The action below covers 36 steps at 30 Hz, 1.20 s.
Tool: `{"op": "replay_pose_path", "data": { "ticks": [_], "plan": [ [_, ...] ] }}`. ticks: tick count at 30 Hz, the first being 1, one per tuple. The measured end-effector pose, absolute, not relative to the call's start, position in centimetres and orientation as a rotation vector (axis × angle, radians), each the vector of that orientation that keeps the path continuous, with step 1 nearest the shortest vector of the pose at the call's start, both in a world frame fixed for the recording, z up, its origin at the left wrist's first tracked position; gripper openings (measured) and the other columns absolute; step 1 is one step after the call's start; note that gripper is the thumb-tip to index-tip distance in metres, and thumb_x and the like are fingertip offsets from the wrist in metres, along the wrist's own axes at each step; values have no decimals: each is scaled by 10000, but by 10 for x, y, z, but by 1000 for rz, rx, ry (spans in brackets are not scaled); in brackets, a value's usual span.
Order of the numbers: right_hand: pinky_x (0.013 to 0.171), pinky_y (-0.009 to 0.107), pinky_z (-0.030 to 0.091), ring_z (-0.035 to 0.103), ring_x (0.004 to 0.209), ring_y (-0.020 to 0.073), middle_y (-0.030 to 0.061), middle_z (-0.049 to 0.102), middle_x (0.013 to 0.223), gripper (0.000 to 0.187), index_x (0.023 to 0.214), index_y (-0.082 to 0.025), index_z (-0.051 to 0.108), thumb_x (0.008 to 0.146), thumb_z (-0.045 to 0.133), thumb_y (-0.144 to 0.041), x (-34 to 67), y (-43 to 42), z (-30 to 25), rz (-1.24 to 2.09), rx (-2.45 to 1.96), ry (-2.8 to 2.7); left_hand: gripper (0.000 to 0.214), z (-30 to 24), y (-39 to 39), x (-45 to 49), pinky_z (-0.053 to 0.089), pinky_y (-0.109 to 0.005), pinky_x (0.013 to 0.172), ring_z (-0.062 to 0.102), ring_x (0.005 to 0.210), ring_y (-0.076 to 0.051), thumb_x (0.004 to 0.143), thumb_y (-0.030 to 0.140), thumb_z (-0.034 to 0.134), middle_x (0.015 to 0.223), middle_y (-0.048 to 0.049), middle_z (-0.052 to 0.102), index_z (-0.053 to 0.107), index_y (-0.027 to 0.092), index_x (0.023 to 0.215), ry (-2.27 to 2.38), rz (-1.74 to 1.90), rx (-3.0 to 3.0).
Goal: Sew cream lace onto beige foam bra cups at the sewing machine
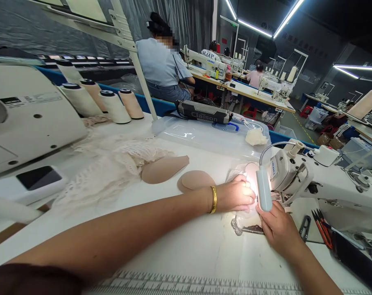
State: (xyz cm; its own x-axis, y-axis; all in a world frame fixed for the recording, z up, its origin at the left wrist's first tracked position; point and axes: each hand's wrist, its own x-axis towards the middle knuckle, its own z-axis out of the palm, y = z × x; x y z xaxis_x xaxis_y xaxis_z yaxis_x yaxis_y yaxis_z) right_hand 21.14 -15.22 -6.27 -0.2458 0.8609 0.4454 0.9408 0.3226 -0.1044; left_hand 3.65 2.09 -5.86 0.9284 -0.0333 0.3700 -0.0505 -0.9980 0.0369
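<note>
Beneath the small lamp, pale fabric under two hands

The fabric lies on the white table, just left of the sewing machine's head. The left hand rests on it from above, fingers bent and close together; the right hand sits at its right edge. Whether either hand pinches the cloth I cannot tell.

It should handle as light, limp and soft, apt to ruck or stretch rather than break, and perhaps to slide on the smooth tabletop. Flat fingertips near the outer edges seem the best hold, kept clear of the machine's head; a hard pull could distort it.

In looks it is whitish to faint pink, brightly lit, with uneven edges. A greyish, crumpled bit at the lower left may be trim, though glare makes that uncertain.
</note>
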Motion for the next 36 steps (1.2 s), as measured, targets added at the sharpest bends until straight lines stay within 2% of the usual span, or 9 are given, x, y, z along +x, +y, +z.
{"op": "replay_pose_path", "data": {
  "ticks": [3,9,13,18,23,28,34,36],
  "plan": [
    [696,325,512,621,885,233,86,682,1023,376,1211,-237,620,926,438,-71,211,-152,-62,-241,-1583,-2171,84,-50,28,35,272,-453,1093,609,1023,-212,980,268,603,1089,-34,734,679,238,965,-221,447,3004],
    [661,296,459,593,843,219,91,661,984,293,1092,-217,652,943,438,-85,211,-152,-61,-276,-1576,-2180,118,-50,27,36,282,-460,1073,606,1047,-220,984,223,578,1083,-58,728,685,226,935,-231,493,3034],
    [598,271,389,554,775,201,73,610,871,277,1033,-212,667,955,430,-93,211,-153,-60,-307,-1602,-2187,168,-53,24,38,324,-403,975,612,870,-183,974,167,561,882,-31,718,674,210,856,-313,692,3065],
    [596,266,359,533,777,194,71,594,880,279,1034,-206,670,948,433,-86,210,-154,-59,-287,-1612,-2188,228,-53,23,37,276,-407,951,583,800,-159,919,50,540,934,-13,731,684,227,919,-368,821,3018],
    [608,271,363,519,756,186,72,615,928,301,1050,-208,666,925,432,-65,210,-154,-60,-249,-1614,-2184,172,-55,24,37,283,-392,977,597,843,-162,941,125,574,974,-23,738,701,237,911,-321,768,2990],
    [577,268,350,512,738,188,79,611,926,318,1015,-208,682,910,422,-60,208,-152,-63,-259,-1656,-2155,223,-56,27,39,253,-419,1004,595,847,-169,943,99,532,961,-31,740,700,231,879,-267,775,2970],
    [582,262,369,529,751,194,73,594,891,330,1052,-216,693,911,434,-68,210,-150,-67,-285,-1678,-2131,134,-63,31,44,239,-484,977,581,906,-239,922,202,587,965,-54,712,694,231,847,-171,802,3014],
    [614,268,399,548,768,196,74,609,912,327,1060,-218,691,916,437,-70,212,-150,-67,-277,-1655,-2130,112,-65,32,46,275,-480,944,578,880,-251,876,163,592,915,-60,693,683,226,859,-100,758,3049]
  ]
}}
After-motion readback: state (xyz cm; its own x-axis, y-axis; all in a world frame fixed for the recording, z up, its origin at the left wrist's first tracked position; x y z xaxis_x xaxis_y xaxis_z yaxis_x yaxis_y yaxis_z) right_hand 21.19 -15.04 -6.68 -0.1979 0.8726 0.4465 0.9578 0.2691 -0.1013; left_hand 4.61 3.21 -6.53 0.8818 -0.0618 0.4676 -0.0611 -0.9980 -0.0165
